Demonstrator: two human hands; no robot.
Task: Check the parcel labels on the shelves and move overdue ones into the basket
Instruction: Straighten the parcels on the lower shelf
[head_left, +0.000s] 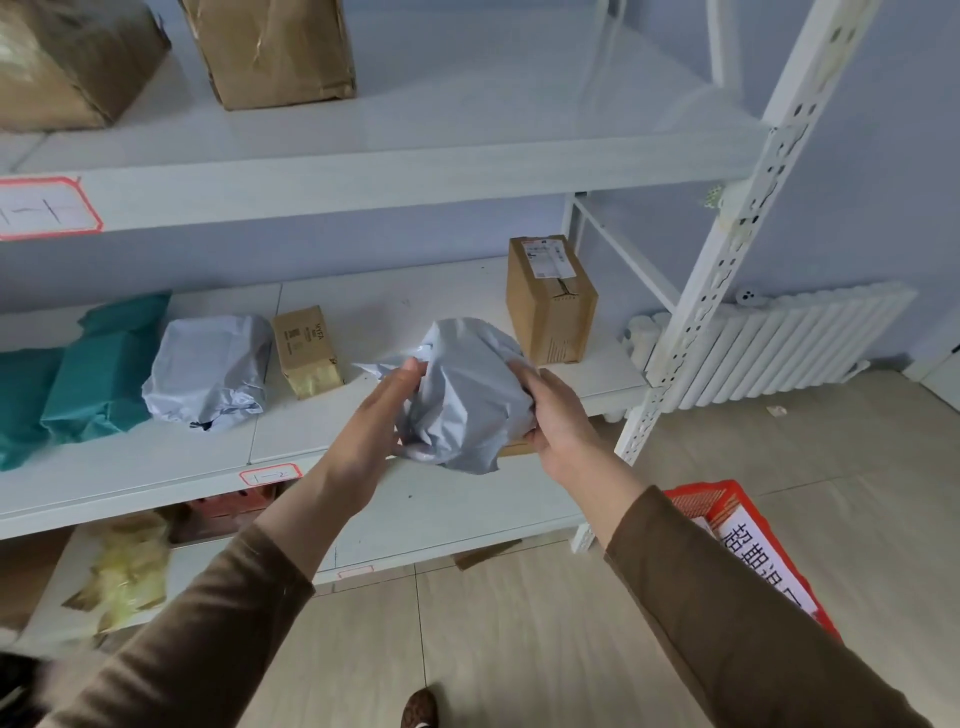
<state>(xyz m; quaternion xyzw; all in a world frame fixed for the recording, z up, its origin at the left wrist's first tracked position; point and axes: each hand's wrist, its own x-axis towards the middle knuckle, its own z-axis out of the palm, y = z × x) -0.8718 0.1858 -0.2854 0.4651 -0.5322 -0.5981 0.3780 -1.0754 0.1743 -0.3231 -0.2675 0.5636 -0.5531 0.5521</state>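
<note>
Two hands are clamped on one grey plastic-wrapped parcel (467, 400), which is held in the air just in front of the middle shelf (363, 493): the left hand (374, 421) grips its left side with the thumb up against the crumpled wrap, and the right hand (558, 415) is curled round its right edge. Behind it, on the middle shelf, an upright cardboard box (550, 299) with a printed label is seen, along with a small tan box (307, 351), a second grey bag (208, 371) and green wrapped parcels (98, 374). A red basket (748, 540) with a white sign is seen on the floor at the lower right, partly hidden by the right sleeve. Two brown packages (270, 49) are seen on the top shelf
</note>
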